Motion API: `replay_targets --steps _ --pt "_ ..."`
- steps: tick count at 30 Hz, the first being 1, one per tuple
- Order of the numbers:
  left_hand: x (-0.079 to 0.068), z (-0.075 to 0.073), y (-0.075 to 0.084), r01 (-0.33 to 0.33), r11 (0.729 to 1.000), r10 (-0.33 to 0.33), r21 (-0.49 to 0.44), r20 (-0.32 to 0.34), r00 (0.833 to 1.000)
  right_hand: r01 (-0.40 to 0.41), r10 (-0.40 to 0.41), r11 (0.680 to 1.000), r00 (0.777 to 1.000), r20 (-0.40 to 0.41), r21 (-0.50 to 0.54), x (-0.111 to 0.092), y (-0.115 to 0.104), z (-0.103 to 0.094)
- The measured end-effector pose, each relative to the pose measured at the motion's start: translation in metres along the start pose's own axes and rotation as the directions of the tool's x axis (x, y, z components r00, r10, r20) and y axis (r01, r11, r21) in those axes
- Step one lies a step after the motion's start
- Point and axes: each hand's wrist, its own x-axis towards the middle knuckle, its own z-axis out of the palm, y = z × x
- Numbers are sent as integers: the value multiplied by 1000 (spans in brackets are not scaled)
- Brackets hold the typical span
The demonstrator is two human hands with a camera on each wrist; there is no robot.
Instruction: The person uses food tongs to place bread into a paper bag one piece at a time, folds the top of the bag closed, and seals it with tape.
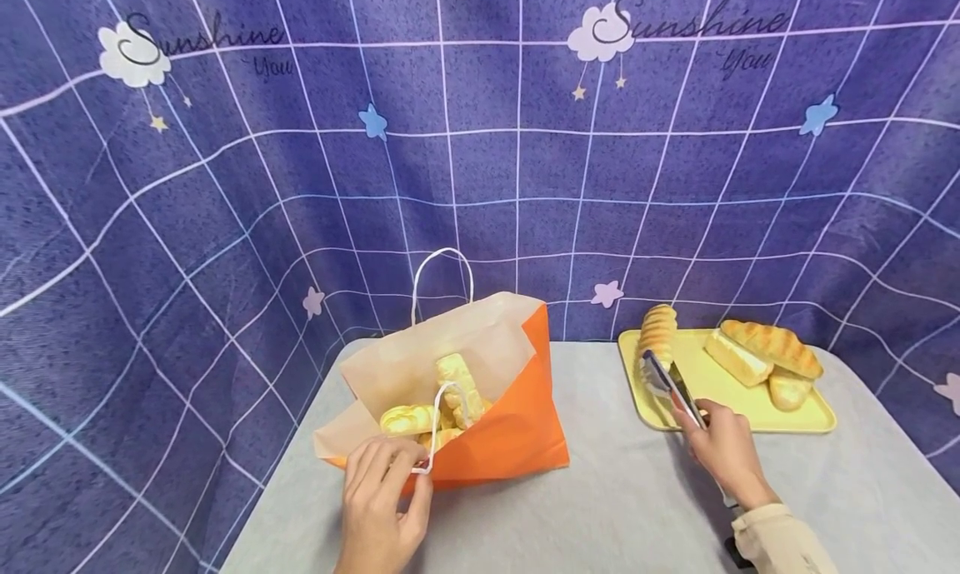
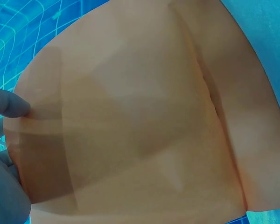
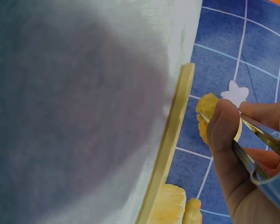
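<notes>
At the near rim of an orange paper bag (image 1: 517, 428), my left hand (image 1: 384, 499) pinches the edge beside the white cord handle (image 1: 436, 428). Several bread pieces (image 1: 459, 382) lie inside the bag, which gapes toward me. In the left wrist view the bag's side (image 2: 130, 116) fills most of the picture, with fingers at the left border. My right hand (image 1: 726, 449) grips metal tongs (image 1: 681, 391). Their tips are around the lower part of a ridged bread roll (image 1: 658, 328) at the tray's left end. The right wrist view shows the roll (image 3: 206, 101) partly hidden behind the fingers.
A yellow tray (image 1: 693, 411) stands at the table's right side. On its right half lie a ridged loaf (image 1: 772, 346), a cream-filled bread (image 1: 738, 357) and a smaller bun (image 1: 790, 391). A blue grid-patterned curtain (image 1: 517, 166) hangs behind the grey table (image 1: 600, 491).
</notes>
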Motion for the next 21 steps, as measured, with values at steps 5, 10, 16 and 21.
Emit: replay_targets --steps 5,10,16,21 --pt "-2 1 -1 -4 1000 4 0 -3 1000 -16 16 1000 1000 14 13 -2 -4 -4" --pt "-3 2 -1 4 1000 -4 11 3 1000 9 -8 1000 1000 -8 10 -5 -6 -7" --pt "-4 2 -2 11 1000 -11 14 12 1000 19 -19 1000 999 -33 11 -11 -9 -13" --pt "-4 2 -2 13 1000 -14 12 18 1000 38 -37 999 998 -54 5 -17 -9 -16"
